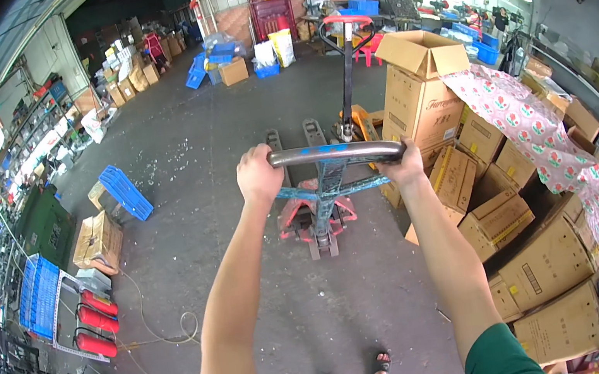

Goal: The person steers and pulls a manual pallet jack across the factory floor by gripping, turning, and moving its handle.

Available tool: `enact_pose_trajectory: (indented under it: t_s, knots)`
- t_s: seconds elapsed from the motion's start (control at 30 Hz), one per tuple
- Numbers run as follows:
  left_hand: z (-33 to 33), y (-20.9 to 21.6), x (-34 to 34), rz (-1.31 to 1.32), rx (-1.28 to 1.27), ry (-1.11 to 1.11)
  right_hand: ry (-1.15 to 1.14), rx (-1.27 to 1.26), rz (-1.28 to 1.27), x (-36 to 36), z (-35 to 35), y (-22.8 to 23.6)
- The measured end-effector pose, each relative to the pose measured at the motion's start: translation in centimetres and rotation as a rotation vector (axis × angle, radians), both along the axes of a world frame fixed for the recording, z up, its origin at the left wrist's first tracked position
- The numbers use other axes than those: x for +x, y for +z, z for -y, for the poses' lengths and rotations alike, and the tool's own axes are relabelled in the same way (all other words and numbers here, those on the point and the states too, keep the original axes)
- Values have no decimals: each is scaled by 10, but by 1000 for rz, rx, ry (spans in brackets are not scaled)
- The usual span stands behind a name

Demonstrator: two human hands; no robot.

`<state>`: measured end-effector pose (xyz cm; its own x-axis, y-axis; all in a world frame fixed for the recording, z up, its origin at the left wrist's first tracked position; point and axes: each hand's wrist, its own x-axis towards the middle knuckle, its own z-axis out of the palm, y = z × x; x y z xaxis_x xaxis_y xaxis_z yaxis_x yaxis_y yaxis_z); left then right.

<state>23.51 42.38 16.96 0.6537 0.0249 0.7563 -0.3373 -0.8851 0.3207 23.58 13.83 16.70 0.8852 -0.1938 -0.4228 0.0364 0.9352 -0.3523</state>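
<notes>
Both my arms reach forward to the curved metal handle (337,151) of a hand pallet truck. My left hand (259,176) is closed round the handle's left end. At the right end my right hand (403,163) grips it too, its fingers partly hidden. Below the handle runs a worn blue shaft, leading down to the truck's red base (317,215) with small wheels on the floor. Its two forks (313,132) point away from me. Just beyond, to the right, stands a second pallet truck with an upright black-and-red handle (347,31) and a yellow-orange body (366,125).
Stacked cardboard boxes (551,265) crowd the right side, partly under a flowered plastic sheet (515,114). To the left are red fire extinguishers (97,317), a carton (97,244), a blue crate (126,192) and a loose hose (150,320). A red cabinet (272,15) stands at the back.
</notes>
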Motion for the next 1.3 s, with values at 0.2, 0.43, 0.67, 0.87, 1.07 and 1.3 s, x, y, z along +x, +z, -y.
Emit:
enact_pose_trajectory:
  t_s: [0.2,0.43,0.67,0.87,1.07,1.3]
  knots:
    - [-8,-108,-182,172,67,-207,9,-344,-50,-194,-4,-77]
    - [-44,-334,-431,-570,234,-486,243,-54,-484,-394,22,-309]
    - [-45,-395,-435,-1010,761,-729,293,-161,-544,-362,3,-289]
    - [-62,-259,-334,-993,630,-758,293,-274,-514,-324,28,-228]
    - [-45,-87,-166,-84,96,-442,283,-326,210,-203,6,-79]
    - [-4,-16,-55,-30,-151,-139,58,-162,-45,-41,22,-28]
